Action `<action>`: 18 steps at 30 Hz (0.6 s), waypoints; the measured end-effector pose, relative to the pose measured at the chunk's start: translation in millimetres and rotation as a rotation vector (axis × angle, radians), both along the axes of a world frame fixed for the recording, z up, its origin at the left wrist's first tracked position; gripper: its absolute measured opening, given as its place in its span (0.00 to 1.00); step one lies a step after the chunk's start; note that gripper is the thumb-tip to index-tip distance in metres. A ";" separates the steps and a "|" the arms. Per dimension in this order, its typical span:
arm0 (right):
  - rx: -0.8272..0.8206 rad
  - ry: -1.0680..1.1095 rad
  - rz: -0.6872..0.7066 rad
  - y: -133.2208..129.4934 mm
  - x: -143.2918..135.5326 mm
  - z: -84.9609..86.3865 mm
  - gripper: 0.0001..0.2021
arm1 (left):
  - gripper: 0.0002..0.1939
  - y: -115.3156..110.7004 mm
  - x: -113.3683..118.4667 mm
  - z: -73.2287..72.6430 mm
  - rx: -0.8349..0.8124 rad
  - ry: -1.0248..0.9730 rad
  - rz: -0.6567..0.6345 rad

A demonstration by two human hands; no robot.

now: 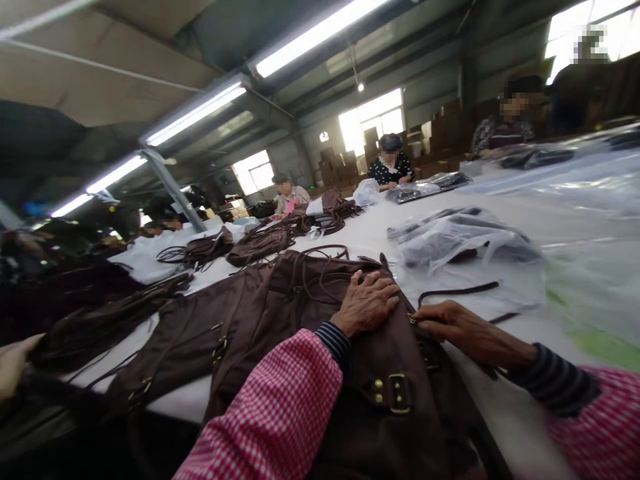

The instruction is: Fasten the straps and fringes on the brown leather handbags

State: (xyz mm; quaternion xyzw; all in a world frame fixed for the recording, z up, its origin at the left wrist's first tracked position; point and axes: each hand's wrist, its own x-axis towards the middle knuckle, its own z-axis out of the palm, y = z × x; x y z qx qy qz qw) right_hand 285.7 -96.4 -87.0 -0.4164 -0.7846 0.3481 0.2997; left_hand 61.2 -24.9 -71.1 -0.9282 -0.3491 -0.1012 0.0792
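A dark brown bag (pixel 280 300) with straps and brass buckles lies on the white table in front of me. My left hand (pixel 367 302) rests flat on its upper part, fingers spread and nothing gripped. At the bag's right edge my right hand (pixel 450 327) is closed, thumb and finger pinched on a small brass zipper pull (pixel 412 319). A brass buckle (pixel 399 393) on a strap sits below my hands. Thin brown cords lie loose beyond my right hand.
Plastic-wrapped bags (pixel 460 240) lie beyond my right hand on the white table (pixel 515 207). More brown bags (pixel 265 243) are piled ahead and to the left. Another person's hand (pixel 15 363) shows at the left edge. Several people sit or stand across the table.
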 end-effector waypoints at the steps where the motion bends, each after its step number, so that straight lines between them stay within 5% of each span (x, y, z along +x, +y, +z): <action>1: -0.004 -0.007 0.002 -1.8 -0.2 -1.9 0.18 | 0.18 -1.3 1.2 -1.9 0.005 -0.009 -0.003; 5: -0.090 -0.014 -0.032 1.1 3.3 -19.4 0.24 | 0.18 2.2 5.3 -2.4 -0.005 -0.052 -0.005; 9: -0.245 0.030 -0.123 13.4 7.9 -33.3 0.32 | 0.24 -16.7 -31.3 26.3 -0.018 -0.132 0.093; 14: -0.191 -0.038 -0.150 11.2 -15.2 -20.3 0.30 | 0.28 -75.9 -176.9 53.6 0.169 -0.100 0.613; 17: -0.126 0.018 -0.163 11.8 -40.6 -3.2 0.23 | 0.30 -87.6 -260.5 44.6 -0.098 -0.281 0.981; 18: -0.081 0.039 -0.174 12.4 -47.5 2.3 0.21 | 0.31 -91.7 -275.4 39.2 -0.255 -0.398 1.005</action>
